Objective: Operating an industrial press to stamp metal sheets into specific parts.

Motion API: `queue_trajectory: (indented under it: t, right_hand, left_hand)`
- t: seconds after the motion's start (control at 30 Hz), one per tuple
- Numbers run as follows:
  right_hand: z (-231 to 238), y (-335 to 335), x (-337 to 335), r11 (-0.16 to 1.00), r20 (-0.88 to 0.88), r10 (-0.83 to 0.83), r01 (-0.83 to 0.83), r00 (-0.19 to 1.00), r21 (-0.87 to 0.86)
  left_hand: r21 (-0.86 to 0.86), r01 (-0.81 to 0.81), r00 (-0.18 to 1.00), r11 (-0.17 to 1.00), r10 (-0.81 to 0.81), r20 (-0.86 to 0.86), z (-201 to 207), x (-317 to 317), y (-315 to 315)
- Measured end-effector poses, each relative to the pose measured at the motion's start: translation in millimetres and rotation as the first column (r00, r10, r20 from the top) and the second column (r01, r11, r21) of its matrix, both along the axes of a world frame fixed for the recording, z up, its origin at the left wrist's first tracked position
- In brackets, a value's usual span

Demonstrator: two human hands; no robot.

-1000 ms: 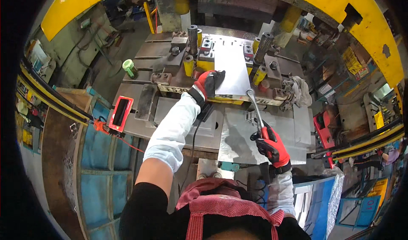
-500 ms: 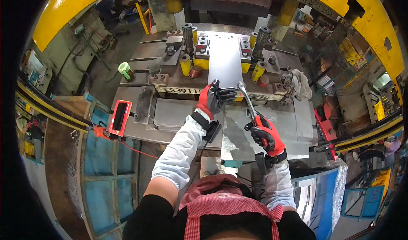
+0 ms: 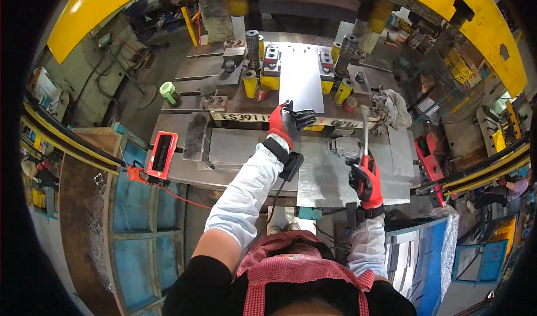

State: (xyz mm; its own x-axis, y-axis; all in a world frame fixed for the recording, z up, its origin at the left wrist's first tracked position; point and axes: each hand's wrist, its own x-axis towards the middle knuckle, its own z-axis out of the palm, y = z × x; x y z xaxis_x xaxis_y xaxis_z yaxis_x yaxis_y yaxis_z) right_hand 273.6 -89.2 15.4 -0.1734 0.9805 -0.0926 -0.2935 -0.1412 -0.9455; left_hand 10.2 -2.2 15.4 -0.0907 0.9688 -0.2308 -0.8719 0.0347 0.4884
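A bright, flat metal sheet [image 3: 302, 78] lies lengthwise on the press die between two sets of clamp blocks. My left hand [image 3: 292, 121], in a red and black glove, is at its near edge with the fingers stretched to the right. Whether they touch the sheet cannot be made out. My right hand [image 3: 366, 180], gloved alike, is wrapped round the red grip of a long silver tool with a round head [image 3: 365, 127]. The tool points away from me, right of the sheet and apart from it. Below it lies a wide grey metal sheet [image 3: 321, 184].
Ribbed guide posts [image 3: 342, 56] and yellow cylinders [image 3: 250, 84] flank the die. A grey rag [image 3: 391, 110] lies at right. A stack of plates [image 3: 238, 148], a red-framed box [image 3: 163, 155] and a green-lidded bottle [image 3: 170, 93] are at left.
My right hand has moved right, taking the tool's head away from the bright sheet's near edge. The left hand stays by that edge, shifted slightly right in view.
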Motion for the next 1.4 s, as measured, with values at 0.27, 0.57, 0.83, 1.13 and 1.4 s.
queue_trajectory:
  t: [0.27, 0.57, 0.83, 1.13, 1.4]
  right_hand:
    - [-123, -12, 57, 0.928, -0.042, -0.368, 0.365, 0.929, -0.073]
    - [-164, -6, 77, 0.938, -0.125, -0.342, 0.331, 0.931, -0.106]
    - [-148, -7, 68, 0.918, -0.078, -0.397, 0.394, 0.915, -0.052]
    - [-152, -8, 70, 0.922, -0.095, -0.387, 0.384, 0.917, -0.047]
    - [-159, -6, 73, 0.932, -0.160, -0.360, 0.344, 0.919, -0.116]
  left_hand:
    - [0.067, 0.056, 0.996, 0.996, -0.060, 0.059, -6, -3, 4]
    - [-0.024, 0.118, 0.989, 0.993, -0.115, 0.088, -8, -6, 7]
    - [0.040, 0.046, 0.999, 0.998, -0.047, 0.017, -6, -3, 3]
    - [0.046, 0.062, 0.997, 0.997, -0.064, 0.038, -12, -7, 6]
    - [-0.022, 0.077, 0.996, 0.997, -0.076, 0.053, -7, -7, 6]
